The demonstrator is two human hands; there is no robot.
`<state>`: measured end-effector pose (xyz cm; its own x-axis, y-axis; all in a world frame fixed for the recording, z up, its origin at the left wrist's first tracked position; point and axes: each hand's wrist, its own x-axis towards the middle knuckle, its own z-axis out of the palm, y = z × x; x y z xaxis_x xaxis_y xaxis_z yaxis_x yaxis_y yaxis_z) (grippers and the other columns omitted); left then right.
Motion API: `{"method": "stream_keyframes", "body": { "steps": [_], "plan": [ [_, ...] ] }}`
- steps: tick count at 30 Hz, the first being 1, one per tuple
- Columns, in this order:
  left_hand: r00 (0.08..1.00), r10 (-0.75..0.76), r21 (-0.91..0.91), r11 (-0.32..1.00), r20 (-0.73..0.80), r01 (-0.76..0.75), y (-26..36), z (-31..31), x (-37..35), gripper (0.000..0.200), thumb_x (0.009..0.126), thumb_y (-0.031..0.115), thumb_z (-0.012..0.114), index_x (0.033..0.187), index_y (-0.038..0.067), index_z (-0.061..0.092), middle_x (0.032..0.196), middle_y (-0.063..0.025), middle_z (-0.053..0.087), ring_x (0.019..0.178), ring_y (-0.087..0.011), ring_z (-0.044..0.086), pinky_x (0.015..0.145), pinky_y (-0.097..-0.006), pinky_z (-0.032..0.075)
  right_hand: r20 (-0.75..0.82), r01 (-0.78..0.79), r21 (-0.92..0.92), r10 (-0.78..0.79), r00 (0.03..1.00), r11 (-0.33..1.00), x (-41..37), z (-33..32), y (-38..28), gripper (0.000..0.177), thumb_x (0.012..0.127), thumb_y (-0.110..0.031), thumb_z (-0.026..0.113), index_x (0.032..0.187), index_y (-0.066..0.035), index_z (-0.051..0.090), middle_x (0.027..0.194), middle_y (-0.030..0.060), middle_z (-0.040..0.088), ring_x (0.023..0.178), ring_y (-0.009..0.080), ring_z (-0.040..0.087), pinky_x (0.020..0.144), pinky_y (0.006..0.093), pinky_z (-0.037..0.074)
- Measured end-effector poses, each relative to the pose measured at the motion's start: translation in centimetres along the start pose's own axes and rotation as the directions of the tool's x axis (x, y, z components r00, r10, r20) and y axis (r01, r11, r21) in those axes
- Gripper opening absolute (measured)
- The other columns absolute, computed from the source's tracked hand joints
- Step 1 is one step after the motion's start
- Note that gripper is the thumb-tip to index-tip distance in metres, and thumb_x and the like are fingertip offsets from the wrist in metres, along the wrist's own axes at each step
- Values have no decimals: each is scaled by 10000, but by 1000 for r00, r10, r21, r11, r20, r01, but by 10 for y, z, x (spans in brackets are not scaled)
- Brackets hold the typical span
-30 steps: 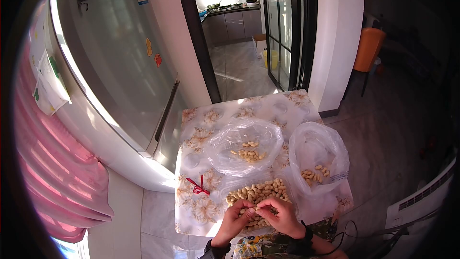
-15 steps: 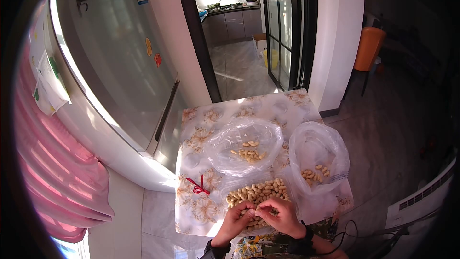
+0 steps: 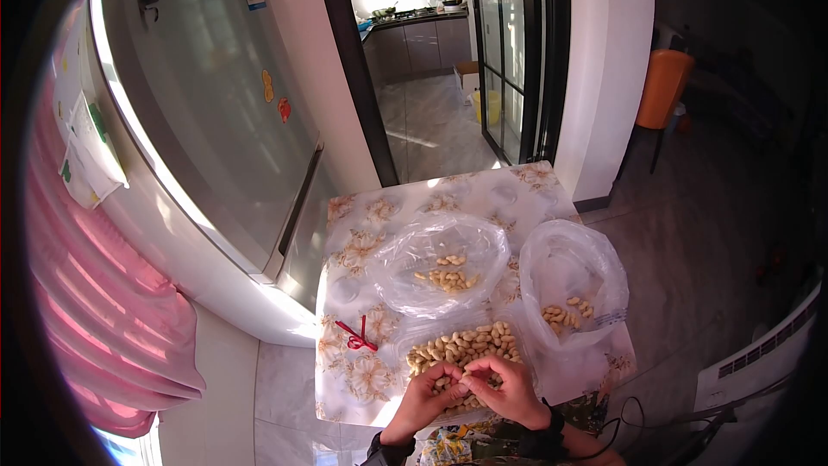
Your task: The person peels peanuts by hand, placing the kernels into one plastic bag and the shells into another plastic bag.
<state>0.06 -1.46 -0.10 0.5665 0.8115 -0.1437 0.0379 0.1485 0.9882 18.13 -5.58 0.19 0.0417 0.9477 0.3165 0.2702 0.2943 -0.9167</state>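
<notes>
My left hand (image 3: 434,393) and my right hand (image 3: 509,390) meet at the fingertips above a clear plastic tray (image 3: 404,347) heaped with unshelled peanuts (image 3: 457,346). Both are closed in a pinch around a small pale peanut, mostly covered by the fingers. Behind the tray lies a clear plastic bag (image 3: 392,246), spread wide, with a small pile of peanuts (image 3: 450,279) in it. Another plastic bag (image 3: 569,250), to the right, also holds some peanuts (image 3: 565,318).
Red-handled scissors or a similar red tool (image 3: 357,336) lie on the flowered tablecloth (image 3: 366,377) to the left. A fridge (image 3: 216,121) stands beyond the table's left side. Past the table, a doorway leads to a kitchen. An orange chair (image 3: 664,86) is at the far right.
My fingers have shifted slightly at the pinch, with the left fingertips curling a little. The bags, tray and red tool are where they were.
</notes>
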Motion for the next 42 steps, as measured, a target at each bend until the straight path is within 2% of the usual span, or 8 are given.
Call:
{"method": "stream_keyframes", "body": {
  "steps": [15,18,21,23,28,30,33,42],
  "plan": [
    [997,-56,-67,996,-47,53,-6,-1,-1,193,979,171,627,1091,16,606,941,19,598,869,-46,530,769,-205,452,-22,-30,18,30,999,999,0,0,4,161,868,-106,742,931,-15,625,815,64,691,713,127,673,640,260,527],
    [997,63,-30,997,-48,-65,-9,-1,1,206,951,162,668,1085,17,609,949,17,610,880,-52,538,767,-208,455,-26,-21,22,21,999,1000,-1,1,5,158,863,-105,744,929,-18,630,808,62,691,707,125,670,640,260,524],
    [999,-29,-153,988,-24,25,-2,-1,0,219,913,132,711,1075,19,615,950,16,616,902,-66,549,791,-217,458,-91,-38,58,43,995,998,-2,-1,3,149,853,-86,747,933,-18,641,807,60,692,706,122,668,644,254,521],
    [998,25,63,998,-55,-21,-2,-2,1,227,887,103,735,1064,22,619,958,12,612,912,-76,557,809,-221,463,-172,-7,83,21,985,997,-1,-12,-4,143,841,-55,749,938,-16,653,804,59,693,709,120,663,651,249,517],
    [996,40,26,999,-74,-38,-7,-1,2,203,887,63,715,1059,22,614,982,2,608,905,-77,563,813,-215,464,-378,75,-96,-106,920,993,7,-64,-13,147,825,-4,738,940,12,648,839,80,685,730,120,640,678,246,501],
    [995,57,60,997,-80,-53,-6,-1,2,201,890,49,702,1065,22,608,989,1,606,903,-75,563,811,-213,465,-530,28,-204,-134,837,979,6,-84,-1,147,821,18,728,939,15,640,836,69,669,715,112,607,678,243,488],
    [996,60,-10,998,-63,-60,-6,-1,1,198,912,30,655,1099,29,590,986,2,601,892,-69,558,804,-210,460,-631,-36,-145,-65,773,989,-1,-102,12,159,811,39,720,941,13,633,825,55,651,706,108,582,675,247,483],
    [996,-57,-25,998,-63,55,1,1,-1,127,985,67,554,1109,44,565,995,-2,612,850,-49,555,737,-210,465,-631,-92,-166,-34,775,982,0,-106,16,149,800,34,720,922,5,641,812,41,656,701,95,584,666,245,481]
  ]
}}
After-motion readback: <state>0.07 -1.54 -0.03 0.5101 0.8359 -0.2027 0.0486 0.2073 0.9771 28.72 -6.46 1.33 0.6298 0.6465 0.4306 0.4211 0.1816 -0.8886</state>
